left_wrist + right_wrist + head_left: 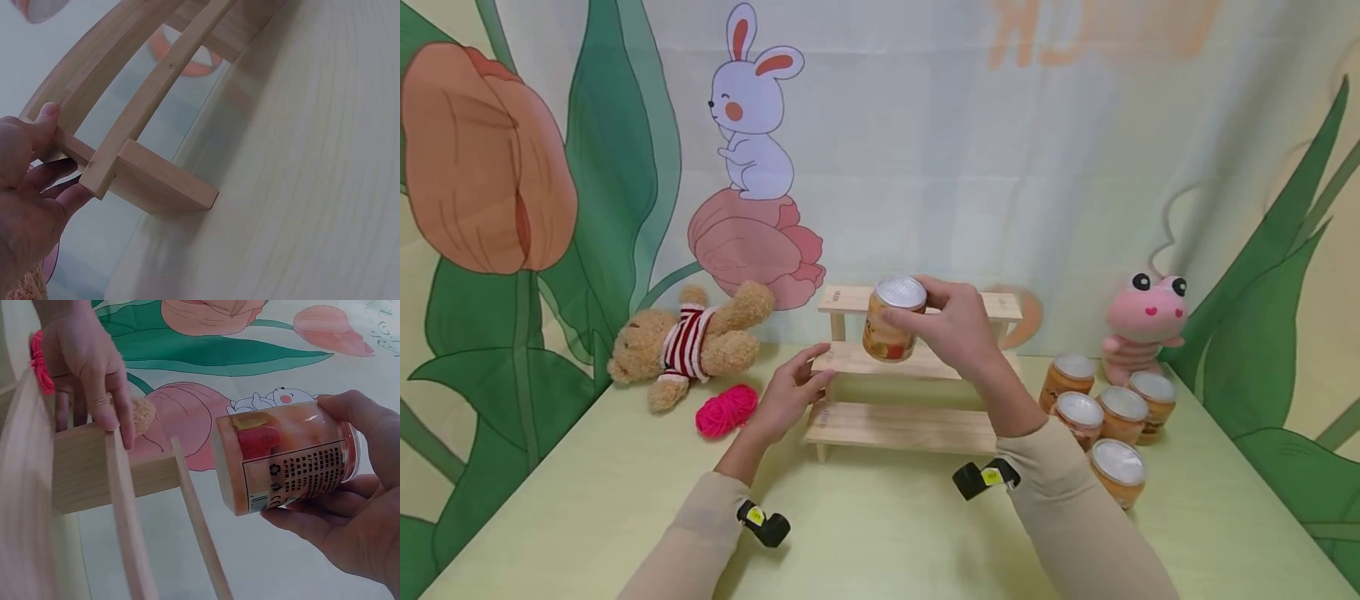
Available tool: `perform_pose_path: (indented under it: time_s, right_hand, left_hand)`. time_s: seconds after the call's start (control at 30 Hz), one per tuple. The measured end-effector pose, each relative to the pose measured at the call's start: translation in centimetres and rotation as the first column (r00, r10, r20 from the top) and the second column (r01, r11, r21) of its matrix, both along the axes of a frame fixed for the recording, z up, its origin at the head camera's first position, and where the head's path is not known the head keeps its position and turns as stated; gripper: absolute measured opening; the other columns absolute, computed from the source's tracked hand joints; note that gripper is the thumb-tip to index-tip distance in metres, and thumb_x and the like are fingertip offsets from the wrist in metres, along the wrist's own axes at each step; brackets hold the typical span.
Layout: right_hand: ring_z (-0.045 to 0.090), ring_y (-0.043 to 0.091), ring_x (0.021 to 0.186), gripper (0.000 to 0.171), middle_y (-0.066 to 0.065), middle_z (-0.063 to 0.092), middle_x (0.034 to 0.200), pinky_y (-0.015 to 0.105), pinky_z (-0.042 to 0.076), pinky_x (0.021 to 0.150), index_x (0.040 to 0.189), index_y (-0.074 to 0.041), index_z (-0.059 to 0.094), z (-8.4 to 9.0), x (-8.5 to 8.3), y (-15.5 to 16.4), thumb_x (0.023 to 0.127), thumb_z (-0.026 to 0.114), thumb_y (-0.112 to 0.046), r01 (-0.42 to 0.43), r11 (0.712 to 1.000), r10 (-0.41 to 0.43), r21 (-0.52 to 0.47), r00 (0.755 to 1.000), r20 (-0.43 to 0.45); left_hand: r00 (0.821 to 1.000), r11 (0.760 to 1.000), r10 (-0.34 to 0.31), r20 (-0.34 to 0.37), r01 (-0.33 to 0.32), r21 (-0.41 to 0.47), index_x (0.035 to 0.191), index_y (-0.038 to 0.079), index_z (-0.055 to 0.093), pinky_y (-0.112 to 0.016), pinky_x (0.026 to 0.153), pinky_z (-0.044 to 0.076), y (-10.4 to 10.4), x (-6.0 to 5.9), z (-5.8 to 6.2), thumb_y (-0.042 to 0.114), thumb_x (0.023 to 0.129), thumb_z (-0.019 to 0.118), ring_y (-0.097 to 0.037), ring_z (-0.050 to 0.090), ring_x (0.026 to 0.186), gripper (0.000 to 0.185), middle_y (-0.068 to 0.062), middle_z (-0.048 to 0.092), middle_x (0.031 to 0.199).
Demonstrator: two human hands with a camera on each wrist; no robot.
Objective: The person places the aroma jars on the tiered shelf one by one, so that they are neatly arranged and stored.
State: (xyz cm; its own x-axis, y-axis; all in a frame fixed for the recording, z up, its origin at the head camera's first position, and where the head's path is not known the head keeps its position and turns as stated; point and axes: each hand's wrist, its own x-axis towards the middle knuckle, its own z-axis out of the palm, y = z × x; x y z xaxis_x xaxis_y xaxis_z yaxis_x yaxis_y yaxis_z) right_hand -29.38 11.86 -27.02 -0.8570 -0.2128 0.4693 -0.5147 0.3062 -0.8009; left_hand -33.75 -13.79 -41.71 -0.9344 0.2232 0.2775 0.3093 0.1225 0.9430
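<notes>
My right hand [961,327] grips a lidded can [891,329] with an orange printed label. It holds the can upright in the air, in front of the upper tiers of a three-tier wooden shelf [910,427]. In the right wrist view, the thumb and fingers wrap the can [290,456] near its lid end, and its base is apart from the wood. At the shelf's left end, my left hand [786,396] holds the side of the middle tier. The left wrist view shows that hand [28,200] with its thumb and fingers around the wooden side piece.
Several similar cans [1118,460] stand to the right of the shelf, beside a pink plush toy [1144,321]. To the left lie a teddy bear [688,346] and a ball of pink yarn [727,410]. A printed curtain [925,167] hangs behind the table.
</notes>
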Motion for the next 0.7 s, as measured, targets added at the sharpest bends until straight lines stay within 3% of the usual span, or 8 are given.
perform_pose_path:
  time_s: [0.27,0.4,0.53,0.7]
  right_hand:
    - [0.065,0.018,0.095,0.039,0.006,0.072,0.106,0.037,0.055,0.081,0.118,-0.007,0.072,1.4,-3.0,-1.9,0.085,0.082,-0.026,0.048,0.999,-0.048,-0.005,0.997,-0.056]
    - [0.066,0.020,0.097,0.038,0.008,0.072,0.108,0.039,0.056,0.083,0.117,-0.006,0.071,1.2,-4.0,-2.1,0.086,0.081,-0.025,0.085,0.996,-0.083,0.024,0.994,-0.064]
    - [0.065,0.021,0.101,0.040,0.008,0.071,0.111,0.039,0.055,0.085,0.119,-0.006,0.070,0.8,-4.9,-2.2,0.086,0.081,-0.026,0.096,0.994,-0.094,0.051,0.995,-0.040]
    - [0.065,0.022,0.102,0.044,0.008,0.070,0.113,0.040,0.055,0.086,0.122,-0.006,0.068,0.2,-5.6,-2.3,0.086,0.081,-0.025,0.102,0.993,-0.102,0.053,0.995,0.000]
  left_hand:
    - [1.000,1.000,0.010,-0.002,-0.010,0.008,0.151,0.005,0.043,-0.051,0.096,0.051,0.1,0.4,0.6,0.010,0.101,0.060,-0.025,0.060,0.099,0.053,-0.028,0.060,0.123]
    - [1.000,1.000,0.004,-0.004,-0.004,0.005,0.151,0.005,0.043,-0.048,0.095,0.052,0.1,0.3,0.5,0.011,0.101,0.060,-0.025,0.059,0.099,0.053,-0.030,0.060,0.121]
    - [1.000,1.000,0.010,-0.015,-0.010,-0.001,0.150,0.007,0.044,-0.046,0.093,0.053,0.0,0.1,0.2,0.012,0.101,0.061,-0.026,0.059,0.097,0.052,-0.024,0.063,0.114]
    - [1.000,1.000,0.000,-0.004,0.000,-0.002,0.151,0.007,0.043,-0.045,0.094,0.053,-0.1,0.1,0.0,0.013,0.101,0.060,-0.037,0.057,0.102,0.053,-0.024,0.062,0.122]
